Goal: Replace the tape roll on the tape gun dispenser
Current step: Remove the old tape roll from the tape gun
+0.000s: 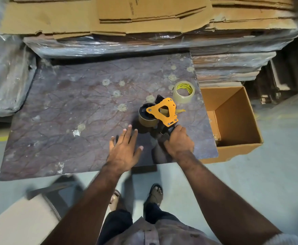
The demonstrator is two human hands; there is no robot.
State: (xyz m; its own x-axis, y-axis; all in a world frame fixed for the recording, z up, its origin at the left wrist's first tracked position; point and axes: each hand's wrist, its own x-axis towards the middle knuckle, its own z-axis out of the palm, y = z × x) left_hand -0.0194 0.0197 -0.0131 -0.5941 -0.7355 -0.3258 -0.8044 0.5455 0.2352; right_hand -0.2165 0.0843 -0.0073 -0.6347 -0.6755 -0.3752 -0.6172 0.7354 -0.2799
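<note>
An orange tape gun dispenser (164, 110) rests on the purple-brown table top (84, 110), its black handle pointing toward me. My right hand (178, 140) is closed around that handle. A nearly used-up brown roll (147, 118) sits on the gun's black hub at its left side. A fresh clear tape roll (184, 91) with a yellow-printed core lies flat on the table just beyond the gun, to the right. My left hand (125, 147) hovers over the table with fingers spread, a little short of the brown roll, holding nothing.
An open cardboard box (233, 121) stands on the floor against the table's right edge. Stacks of flattened cartons (109, 18) wrapped in plastic film rise behind and to the left of the table. My sandalled feet (155, 193) stand on the grey floor below.
</note>
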